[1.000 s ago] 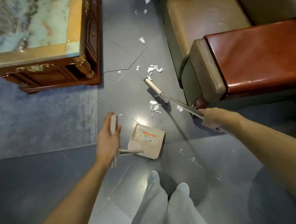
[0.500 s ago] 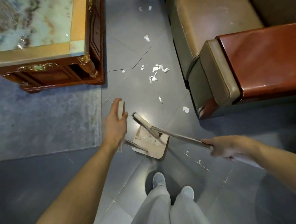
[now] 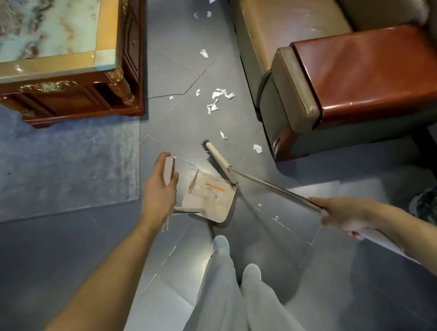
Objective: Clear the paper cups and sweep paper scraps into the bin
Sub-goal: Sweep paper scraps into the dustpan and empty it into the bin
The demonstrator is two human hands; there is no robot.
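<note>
My left hand [image 3: 160,192] grips the upright beige handle of a dustpan [image 3: 211,199], whose tray with an orange label lies on the grey floor in front of my feet. My right hand [image 3: 343,214] grips the metal pole of a broom [image 3: 218,156]. The broom head rests on the floor just beyond the dustpan's far edge. White paper scraps [image 3: 219,96] lie scattered ahead between the table and the armchair. Two scraps [image 3: 257,148] sit closer, right of the broom head. No paper cups or bin are in view.
A carved wooden coffee table [image 3: 60,70] with a stone top stands at upper left on a blue-grey rug [image 3: 59,170]. A leather armchair [image 3: 334,63] with a glossy red-brown arm fills the upper right. More scraps [image 3: 204,53] trail up the aisle.
The broom head first swept back from the far scraps into the dustpan, then moved out again to just past the pan's far edge. My left hand stayed on the dustpan handle.
</note>
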